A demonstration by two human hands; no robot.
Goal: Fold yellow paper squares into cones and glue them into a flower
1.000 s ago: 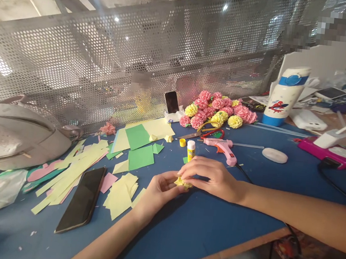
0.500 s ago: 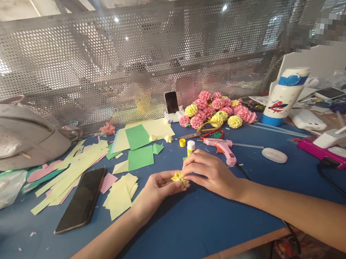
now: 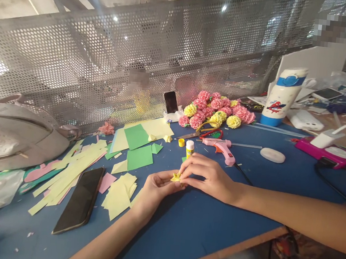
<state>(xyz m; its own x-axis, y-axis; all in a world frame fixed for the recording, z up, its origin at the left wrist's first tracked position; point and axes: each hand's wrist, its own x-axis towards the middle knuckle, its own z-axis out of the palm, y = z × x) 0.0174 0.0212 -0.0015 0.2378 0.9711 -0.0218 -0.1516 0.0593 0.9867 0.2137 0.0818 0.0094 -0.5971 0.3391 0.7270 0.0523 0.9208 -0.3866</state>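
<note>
A small yellow folded paper flower (image 3: 175,177) is held above the blue table between both hands. My left hand (image 3: 157,184) is closed on it from the left, with the thumb and fingers around its lower side. The fingertips of my right hand (image 3: 205,175) pinch its right edge, hiding part of it. Just behind my right hand stands an uncapped glue stick (image 3: 190,147), its yellow cap (image 3: 181,142) beside it. A pink hot glue gun (image 3: 220,147) lies further right. Yellow paper squares (image 3: 120,196) are piled left of my left hand.
Pink and yellow paper flowers (image 3: 215,109), scissors (image 3: 195,135) and a propped phone (image 3: 171,103) stand or lie towards the mesh partition. Green sheets (image 3: 140,157), yellow strips (image 3: 76,168), a dark phone (image 3: 79,200) and a bag (image 3: 21,134) are left. A bottle (image 3: 283,98) and power strip (image 3: 325,151) are right.
My right fingers have shifted slightly on the paper flower, which now looks narrower and more turned or pinched together. Both hands stay on it. The view has moved slightly.
</note>
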